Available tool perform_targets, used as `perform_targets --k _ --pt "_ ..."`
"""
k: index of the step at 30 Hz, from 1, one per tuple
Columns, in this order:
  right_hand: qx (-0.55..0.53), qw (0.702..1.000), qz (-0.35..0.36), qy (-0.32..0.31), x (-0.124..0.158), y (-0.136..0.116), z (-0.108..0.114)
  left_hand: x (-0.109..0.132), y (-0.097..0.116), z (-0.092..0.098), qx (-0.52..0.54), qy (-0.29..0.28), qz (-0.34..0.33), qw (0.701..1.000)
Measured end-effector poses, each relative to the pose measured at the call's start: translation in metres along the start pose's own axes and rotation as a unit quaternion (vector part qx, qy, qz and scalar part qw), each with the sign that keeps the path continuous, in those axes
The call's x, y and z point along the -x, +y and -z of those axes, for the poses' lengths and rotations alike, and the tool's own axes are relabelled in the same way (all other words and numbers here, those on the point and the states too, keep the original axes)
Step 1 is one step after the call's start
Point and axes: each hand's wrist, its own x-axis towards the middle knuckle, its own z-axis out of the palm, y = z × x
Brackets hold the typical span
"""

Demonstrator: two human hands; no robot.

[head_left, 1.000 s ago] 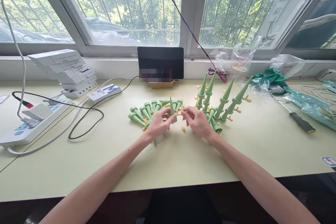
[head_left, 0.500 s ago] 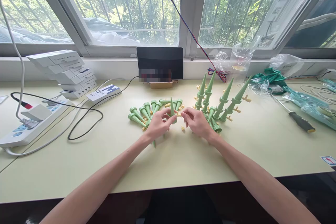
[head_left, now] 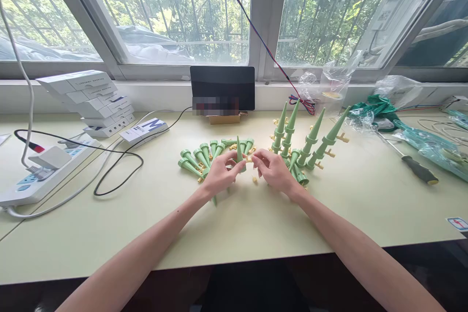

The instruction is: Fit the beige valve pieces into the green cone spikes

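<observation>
My left hand (head_left: 220, 174) is closed around a green watering spike (head_left: 239, 150), its tip pointing up. The fingers of my right hand (head_left: 274, 169) pinch a small yellow valve (head_left: 249, 160) at the side of that spike; whether it is seated there I cannot tell. On the table just below lies another small yellow piece (head_left: 255, 180). Several green spikes (head_left: 188, 157) are fanned out beyond my left hand, some partly hidden by it. To the right of my right hand, more spikes stand nested in tall stacks (head_left: 313, 139) with yellow valves sticking out.
A dark tablet (head_left: 223, 83) leans at the window. Stacked white boxes (head_left: 91, 100), a power strip (head_left: 54, 170) and a looping black cable (head_left: 120, 151) occupy the left. Toward the right are a screwdriver (head_left: 420, 169), plastic bags (head_left: 427, 141) and a bundle of red-blue wire (head_left: 302, 104).
Both hands stay in nearly the same place, still holding the spike and the valve. The right fingers have shifted very slightly at the valve.
</observation>
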Motion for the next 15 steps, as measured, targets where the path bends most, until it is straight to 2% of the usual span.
perform_targets --k 8,15 --pt "-0.013 1.000 0.000 -0.008 -0.0002 -0.0008 0.0000 -0.0002 0.0002 0.0010 0.000 -0.003 0.005 1.000" --pt "0.016 1.000 -0.003 -0.017 0.0005 -0.0029 0.0005 0.0012 0.0016 0.0012 -0.013 -0.005 -0.002 1.000"
